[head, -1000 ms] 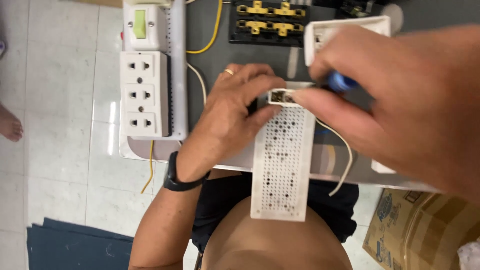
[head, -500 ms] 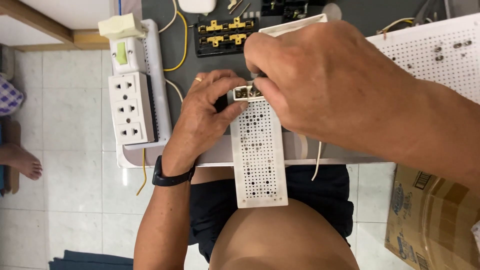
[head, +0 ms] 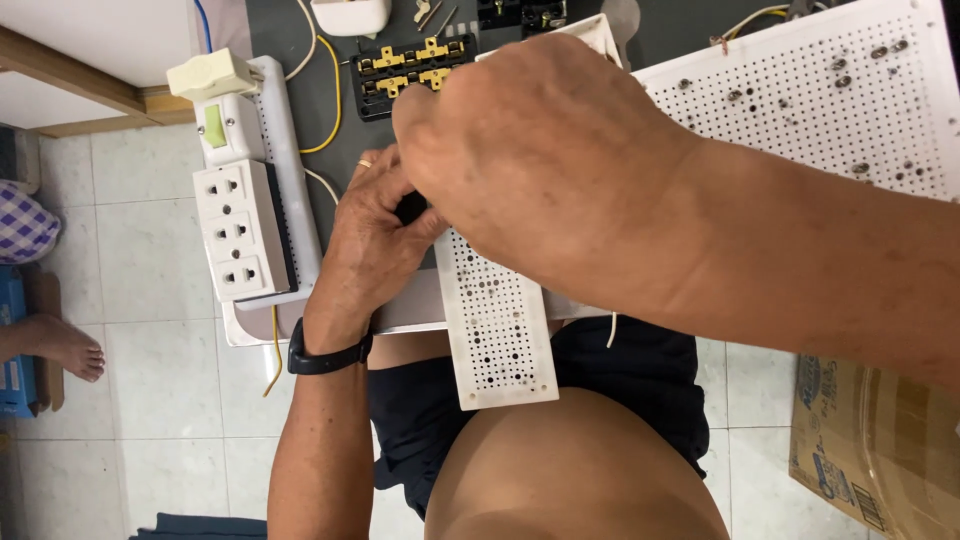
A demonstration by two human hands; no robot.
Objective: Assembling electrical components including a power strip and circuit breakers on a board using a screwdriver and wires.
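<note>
The narrow white perforated strip (head: 495,330) lies across the edge of the dark table (head: 330,90), its free end hanging out over the lap. It looks light, stiff plastic, likely brittle at the holes; the long edges seem the safest hold. The left hand (head: 375,235) pinches its top end, fingers pressed together around something dark. The right hand (head: 545,165) curls over the same spot; I cannot tell what it grips. Left: a white block with 3 sockets (head: 235,232). Lower right: a brown printed carton (head: 870,430).
</note>
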